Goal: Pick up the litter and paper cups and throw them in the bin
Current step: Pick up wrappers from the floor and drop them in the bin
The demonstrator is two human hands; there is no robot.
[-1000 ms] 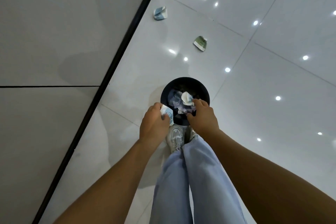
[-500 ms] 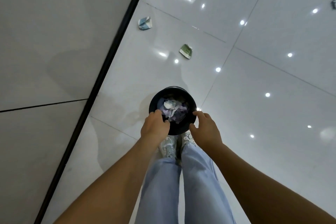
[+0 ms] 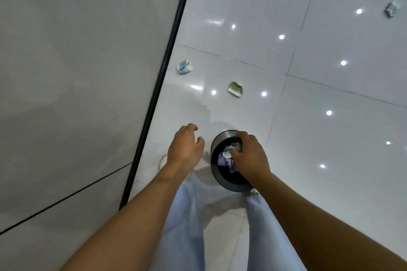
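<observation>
The black round bin point(image 3: 229, 185) is just in front of my legs, tilted, with crumpled paper and cups inside. My right hand point(image 3: 251, 156) grips its far rim, fingers curled over the edge. My left hand point(image 3: 187, 147) hovers left of the bin, holding nothing, with its fingers loosely bent. Ahead on the floor lie a crushed blue-white paper cup point(image 3: 185, 66) near the wall and a crushed green-white cup point(image 3: 235, 89). Another crumpled piece of litter point(image 3: 392, 9) lies far off to the right.
A grey wall point(image 3: 77, 72) with a black skirting strip point(image 3: 163, 72) runs along the left. The glossy white tiled floor point(image 3: 330, 138) mirrors ceiling lights. My light-blue trouser legs point(image 3: 187, 226) and one white shoe point(image 3: 163, 160) are below the hands.
The cup my left hand held has gone into the bin, and that hand has pulled away to the left. My right hand has taken hold of the rim, and the bin now tilts.
</observation>
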